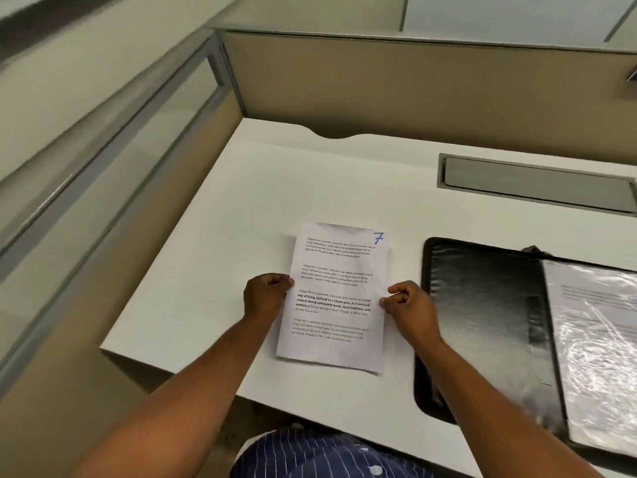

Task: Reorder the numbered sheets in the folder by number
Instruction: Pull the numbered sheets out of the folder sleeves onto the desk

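Centrally, sheet 7 [336, 298] faced up over the surface [241, 201].
Left hand [265, 294] pinched its nine-o'clock edge; right hand [410, 308], the three-o'clock edge.

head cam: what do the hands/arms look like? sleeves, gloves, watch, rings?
Left hand and right hand are bare: no gloves, rings, watch or wristbands visible. Left forearm and right forearm are uncovered, no sleeve in view. Only clothing seen: a navy pinstriped garment with a pale button at the bottom edge.

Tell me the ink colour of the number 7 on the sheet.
Blue: the 7 sits in the top right corner of the sheet, head view.
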The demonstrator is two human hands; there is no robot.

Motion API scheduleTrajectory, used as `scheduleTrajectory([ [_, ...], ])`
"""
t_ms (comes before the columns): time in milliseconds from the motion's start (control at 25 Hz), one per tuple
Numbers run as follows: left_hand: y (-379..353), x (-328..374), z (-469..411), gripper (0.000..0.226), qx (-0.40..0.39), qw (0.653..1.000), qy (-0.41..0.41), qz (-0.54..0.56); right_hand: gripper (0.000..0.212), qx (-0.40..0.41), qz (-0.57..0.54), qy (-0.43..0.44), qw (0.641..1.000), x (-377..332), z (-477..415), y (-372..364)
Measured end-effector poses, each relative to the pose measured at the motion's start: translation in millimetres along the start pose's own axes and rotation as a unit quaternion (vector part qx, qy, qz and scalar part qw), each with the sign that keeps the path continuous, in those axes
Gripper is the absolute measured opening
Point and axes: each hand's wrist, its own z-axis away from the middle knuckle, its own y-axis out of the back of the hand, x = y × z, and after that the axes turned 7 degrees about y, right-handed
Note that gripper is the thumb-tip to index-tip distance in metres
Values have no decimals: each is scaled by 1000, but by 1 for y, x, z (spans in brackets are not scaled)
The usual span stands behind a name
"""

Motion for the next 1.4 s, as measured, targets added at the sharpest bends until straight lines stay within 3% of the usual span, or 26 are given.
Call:
scheduleTrajectory([
  [320,83,16,-116,6,22,996,-26,-78,16,2,144,-10,989,-57,-32,-136],
  [560,102,24,-158,20,47,982,-82,-162,22,-3,195,-5,981,-77,-57,-182],
  [680,103,18,-166,35,77,942,-216,-246,38,11,261,104,960,-72,-59,-191],
  [800,96,2,-167,59,-9,873,-346,-345,67,-38,366,229,901,-60,-50,-205],
  [960,93,-20,-164,81,-76,802,-357,-473,81,-126,437,253,854,-49,-47,-220],
  [1160,105,-30,-176,83,-61,778,-357,-514,86,-153,459,243,841,-50,-48,-225],
  [1400,96,-21,-160,86,-64,772,-373,-511,87,-123,442,229,859,-51,-34,-193],
])
